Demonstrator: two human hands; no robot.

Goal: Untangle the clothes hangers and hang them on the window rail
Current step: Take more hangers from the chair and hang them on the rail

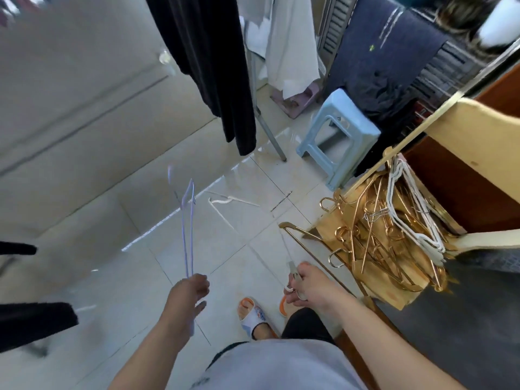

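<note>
Hangers, gold and white, lie tangled in a heap on a gold cloth at the right, some white ones hooked on a rail. The left hand grips a thin pale hanger pointing away over the tiled floor. The right hand pinches a small metal piece; what it is cannot be told. A white hanger lies on the floor, near a blue stool.

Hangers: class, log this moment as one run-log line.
left hand: grips pale hanger | right hand: grips thin hanger | gold hangers: piled, tangled | white hangers: on rail
</note>
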